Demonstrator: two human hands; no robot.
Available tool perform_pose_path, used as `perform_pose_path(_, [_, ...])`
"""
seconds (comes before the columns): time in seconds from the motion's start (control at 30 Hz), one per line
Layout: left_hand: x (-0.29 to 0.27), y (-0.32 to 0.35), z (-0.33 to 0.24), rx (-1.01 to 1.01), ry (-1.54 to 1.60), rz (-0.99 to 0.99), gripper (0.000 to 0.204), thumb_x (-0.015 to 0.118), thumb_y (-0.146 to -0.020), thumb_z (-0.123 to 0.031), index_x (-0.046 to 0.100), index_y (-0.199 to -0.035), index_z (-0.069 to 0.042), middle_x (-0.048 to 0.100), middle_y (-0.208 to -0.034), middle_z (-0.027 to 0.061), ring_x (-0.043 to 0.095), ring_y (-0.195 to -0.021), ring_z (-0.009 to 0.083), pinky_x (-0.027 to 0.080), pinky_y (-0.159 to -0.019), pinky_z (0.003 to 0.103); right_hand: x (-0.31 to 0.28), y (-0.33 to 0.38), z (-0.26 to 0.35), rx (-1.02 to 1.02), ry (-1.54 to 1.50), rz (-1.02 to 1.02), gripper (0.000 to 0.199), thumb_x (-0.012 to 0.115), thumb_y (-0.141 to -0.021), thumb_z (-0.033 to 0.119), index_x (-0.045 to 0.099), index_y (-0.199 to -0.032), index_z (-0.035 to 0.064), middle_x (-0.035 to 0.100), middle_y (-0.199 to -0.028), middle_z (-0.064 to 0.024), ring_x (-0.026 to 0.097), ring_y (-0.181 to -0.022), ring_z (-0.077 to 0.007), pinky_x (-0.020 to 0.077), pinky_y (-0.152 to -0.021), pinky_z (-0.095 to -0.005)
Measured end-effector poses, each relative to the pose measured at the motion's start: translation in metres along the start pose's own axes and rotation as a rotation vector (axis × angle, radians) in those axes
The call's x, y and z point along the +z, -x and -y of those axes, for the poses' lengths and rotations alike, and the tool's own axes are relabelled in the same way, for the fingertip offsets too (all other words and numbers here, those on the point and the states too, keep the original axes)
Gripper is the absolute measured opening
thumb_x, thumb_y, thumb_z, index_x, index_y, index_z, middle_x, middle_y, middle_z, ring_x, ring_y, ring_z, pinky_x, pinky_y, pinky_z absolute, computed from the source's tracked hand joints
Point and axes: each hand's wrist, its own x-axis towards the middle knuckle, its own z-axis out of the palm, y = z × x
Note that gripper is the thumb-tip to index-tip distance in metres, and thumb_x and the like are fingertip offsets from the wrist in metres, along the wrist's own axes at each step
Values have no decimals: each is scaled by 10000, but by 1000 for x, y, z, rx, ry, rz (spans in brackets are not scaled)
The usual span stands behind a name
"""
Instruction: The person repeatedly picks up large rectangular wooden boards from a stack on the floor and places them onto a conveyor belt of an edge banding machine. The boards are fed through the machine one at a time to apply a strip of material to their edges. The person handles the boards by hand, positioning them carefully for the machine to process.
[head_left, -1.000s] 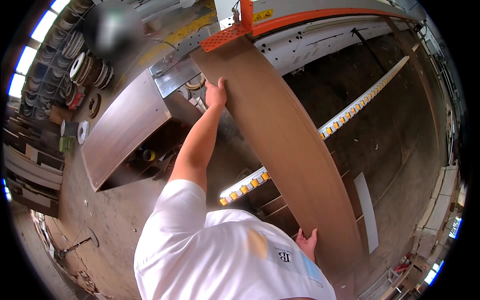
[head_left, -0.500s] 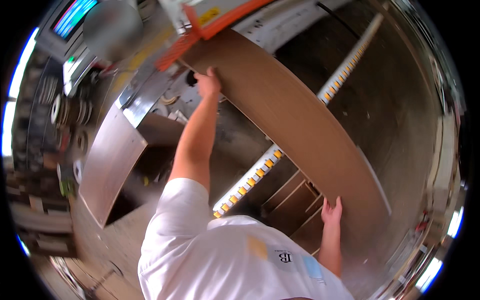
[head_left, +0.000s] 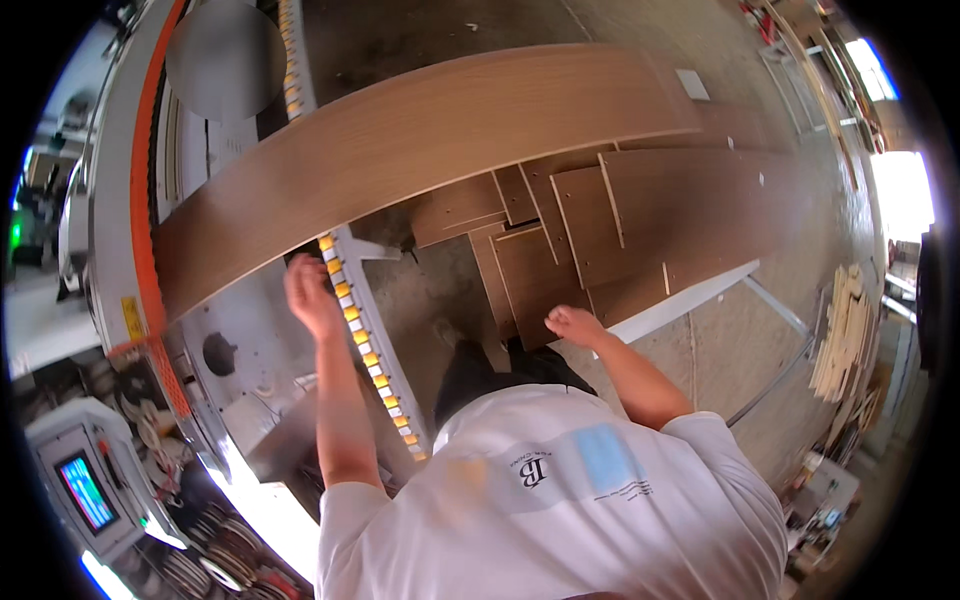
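Note:
A long brown wood-grain board (head_left: 430, 135) stretches across the view, its left end in under the orange-edged machine. Just short of the board's near edge is my left hand (head_left: 312, 292), slightly blurred, its fingers loosely bent and apart with nothing in them. My right hand (head_left: 577, 325) hovers in front of a stack of brown panels (head_left: 540, 285), fingers curled in and no object showing in them. Neither hand appears to touch the long board. Beside my left hand runs a roller rail (head_left: 362, 340) with yellow and white rollers.
The machine's orange guard (head_left: 145, 200) rises at the left, with a lit control screen (head_left: 87, 490) at lower left. Rolls of edging strip (head_left: 225, 560) lie below it. A metal frame (head_left: 680, 305) carries the panels; wood strips (head_left: 845, 335) are piled at right.
Both hands have come away from the long board, which they gripped before. My view has turned, so the machine now stands at the left and the panel stack shows at right.

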Motion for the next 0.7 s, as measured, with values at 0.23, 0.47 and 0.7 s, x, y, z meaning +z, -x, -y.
perform_pose_path(0.23, [204, 122, 36, -667, -206, 914, 249, 564, -992, -178, 661, -1130, 6, 696, -998, 94, 670, -898, 153, 524, -743, 282, 45, 99, -191, 510, -607, -190, 387, 597, -930, 368, 652, -1110, 30, 722, -930, -105, 693, -764, -192, 540, -634, -335])
perform_pose_path(0.47, [406, 227, 125, -959, -269, 1197, 315, 544, -987, -229, 616, -1211, -20, 693, -1070, 85, 679, -924, 173, 540, -766, 303, 148, 172, -296, 472, -1225, -426, 248, 618, -956, 314, 648, -913, 72, 664, -747, -58, 597, -653, -143, 458, -581, -288])
perform_pose_path(0.7, [585, 275, 281, 291, -881, 1681, 492, 594, -944, -299, 507, -1331, -8, 612, -1200, 120, 606, -1051, 268, 546, -773, 400, 267, 245, -297, 650, -1165, -705, 350, 629, -949, 382, 701, -965, 39, 704, -840, -62, 641, -762, -151, 521, -705, -310])
